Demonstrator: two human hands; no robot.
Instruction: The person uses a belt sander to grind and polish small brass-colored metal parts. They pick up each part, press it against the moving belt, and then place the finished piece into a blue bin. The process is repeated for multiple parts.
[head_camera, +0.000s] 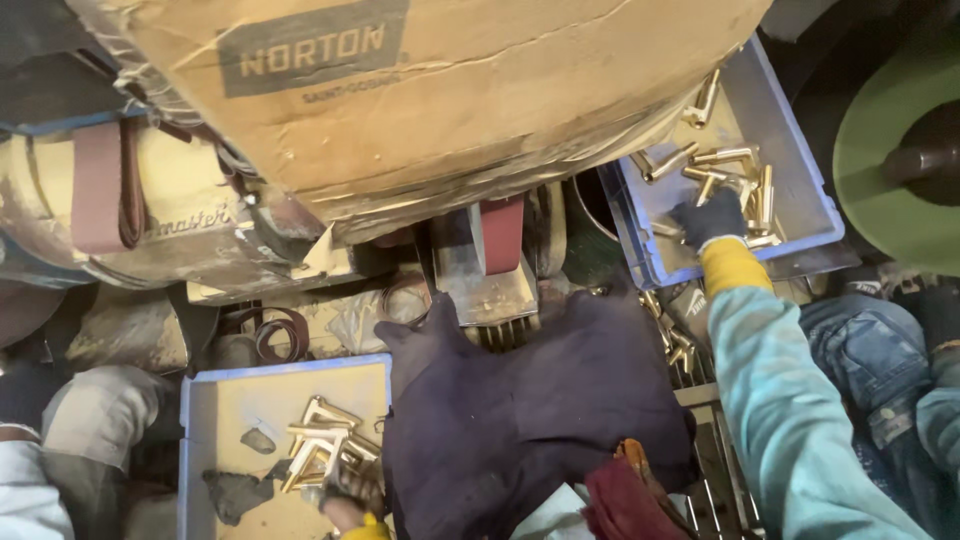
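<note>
My right hand (708, 218), in a dark glove with a yellow cuff and teal sleeve, reaches into a blue tray (800, 150) at the upper right. It rests among several brass tube-shaped pieces (725, 155); its grip is hidden. My left hand (345, 497), also dark-gloved with a yellow cuff, shows only partly at the bottom edge. It is closed on one of the angular brass parts (320, 440) piled in a second blue tray (235, 375) at the lower left.
A big cardboard box (420, 90) fills the top. Below it stands a belt sander with a reddish belt (500, 232). A dark purple cloth (530, 400) covers my lap. More brass pieces (675, 345) lie loose beside it. A green wheel (885, 140) and a jeans-clad leg (860, 350) are right.
</note>
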